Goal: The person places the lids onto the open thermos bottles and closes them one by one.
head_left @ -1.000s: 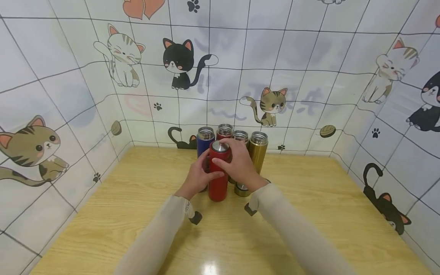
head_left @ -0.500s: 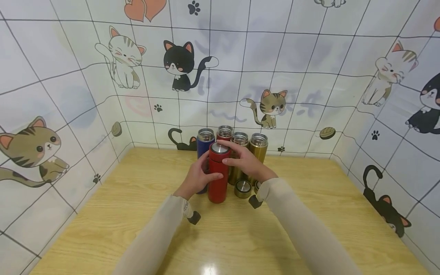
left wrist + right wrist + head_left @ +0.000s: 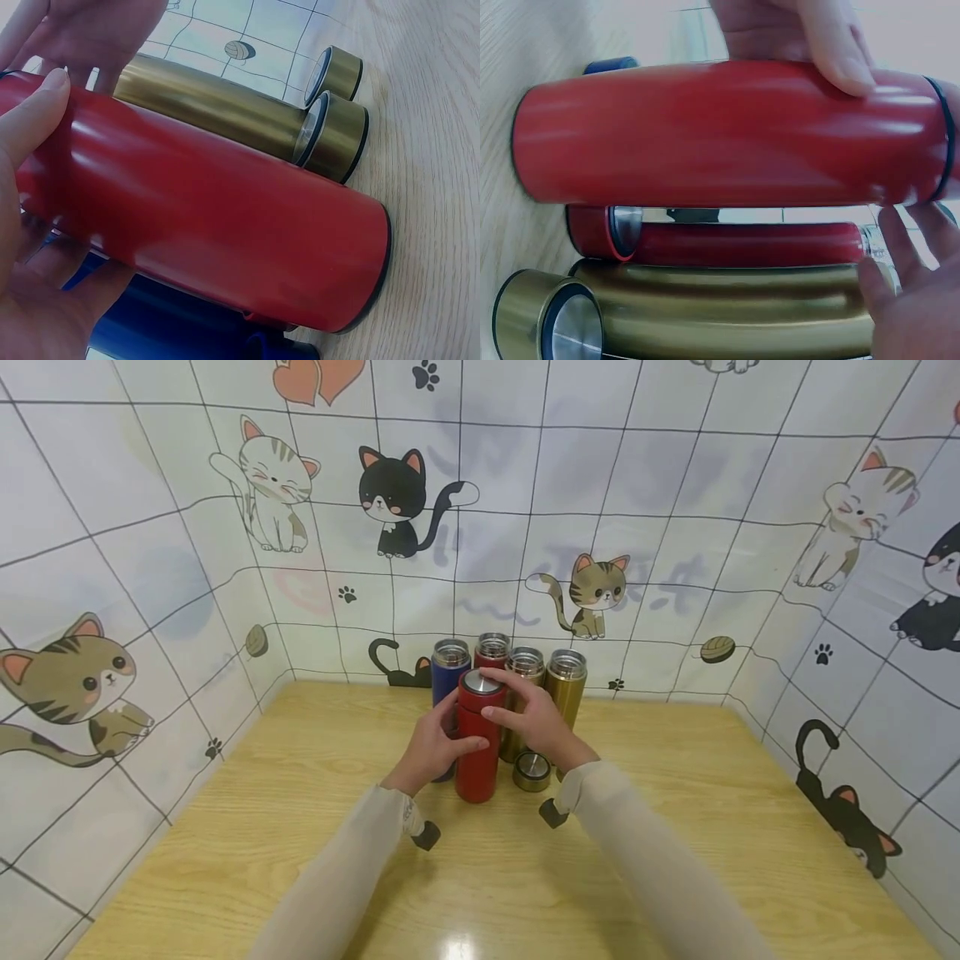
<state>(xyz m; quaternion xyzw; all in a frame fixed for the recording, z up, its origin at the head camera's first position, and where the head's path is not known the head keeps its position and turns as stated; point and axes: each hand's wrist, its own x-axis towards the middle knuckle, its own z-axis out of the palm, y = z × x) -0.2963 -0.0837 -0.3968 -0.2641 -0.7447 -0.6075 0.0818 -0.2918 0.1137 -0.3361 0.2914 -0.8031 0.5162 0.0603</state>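
Round the upright red bottle (image 3: 476,772) curls the left hand (image 3: 431,747); at its top, the right hand (image 3: 538,718) clasps the lid (image 3: 480,683).

— And the right hand (image 3: 542,720) has been shifted slightly rightward atop the red bottle (image 3: 477,768), mid-frame!
— Yes, and the gold lid (image 3: 532,772) below has been fully uncovered since a second ago!

Head view: forward-down; wrist views: near, sharing red flask (image 3: 210,195).
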